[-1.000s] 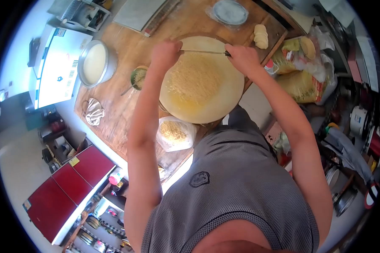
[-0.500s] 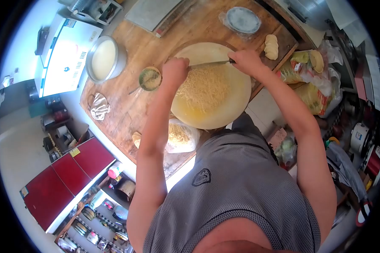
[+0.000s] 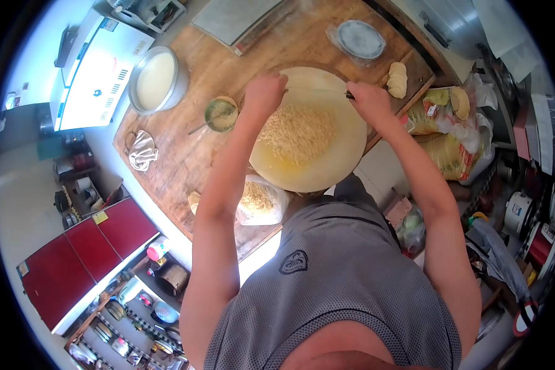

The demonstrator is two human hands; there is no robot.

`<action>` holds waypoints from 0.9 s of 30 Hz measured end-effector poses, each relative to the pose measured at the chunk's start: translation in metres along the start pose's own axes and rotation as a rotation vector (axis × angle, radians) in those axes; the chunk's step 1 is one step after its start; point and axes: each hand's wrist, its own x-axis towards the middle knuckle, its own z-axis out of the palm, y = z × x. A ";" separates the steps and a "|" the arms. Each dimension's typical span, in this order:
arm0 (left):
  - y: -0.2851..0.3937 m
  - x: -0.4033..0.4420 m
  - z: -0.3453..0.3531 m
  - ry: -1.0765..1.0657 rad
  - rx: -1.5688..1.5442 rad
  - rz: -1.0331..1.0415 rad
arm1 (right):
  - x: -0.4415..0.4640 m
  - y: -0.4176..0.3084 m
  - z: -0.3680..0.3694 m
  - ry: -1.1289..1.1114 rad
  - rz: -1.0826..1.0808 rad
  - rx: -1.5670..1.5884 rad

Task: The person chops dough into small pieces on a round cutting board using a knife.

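A round cutting board (image 3: 308, 176) lies on the wooden table, with a heap of finely chopped yellowish food (image 3: 302, 129) spread over its middle. Across the board's far part, beyond the heap, stretches a long knife (image 3: 350, 95); its blade is pale and hard to make out. My right hand (image 3: 370, 102) is closed around the dark handle at one end. At the other end my left hand (image 3: 265, 94) is closed on the knife, fingers mostly hidden. Beside the board's near left edge sits a plastic bag (image 3: 262, 203) with similar chopped bits inside.
Left of the board are a small bowl (image 3: 221, 115) with a spoon, a large metal pot (image 3: 177, 83) of whitish contents and a crumpled cloth (image 3: 143, 151). A pale oval plate (image 3: 361, 39) and overlapping round slices (image 3: 397, 80) are at the far right. Filled bags (image 3: 447, 154) stand beyond the table's right edge.
The knife blade showed dark and now looks pale, as if turned. Both hands have shifted slightly to the right, still gripping its ends. The camera view has tilted a little.
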 end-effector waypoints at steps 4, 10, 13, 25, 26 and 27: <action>-0.005 0.049 0.021 -0.140 0.008 0.022 | -0.013 0.006 -0.003 -0.001 0.191 -0.031; -0.005 0.086 0.044 -0.308 0.009 0.159 | -0.031 0.006 0.008 -0.044 0.337 -0.096; -0.020 0.082 0.050 -0.195 -0.119 0.282 | -0.024 -0.002 0.013 -0.028 0.340 -0.073; -0.025 -0.064 -0.014 -0.136 -0.042 -0.122 | 0.040 -0.023 0.032 -0.137 -0.171 0.012; -0.016 -0.074 -0.015 -0.177 -0.022 -0.233 | 0.047 -0.022 0.032 -0.146 -0.263 0.023; -0.007 -0.084 -0.017 -0.217 -0.001 -0.343 | 0.056 -0.019 0.034 -0.139 -0.268 0.027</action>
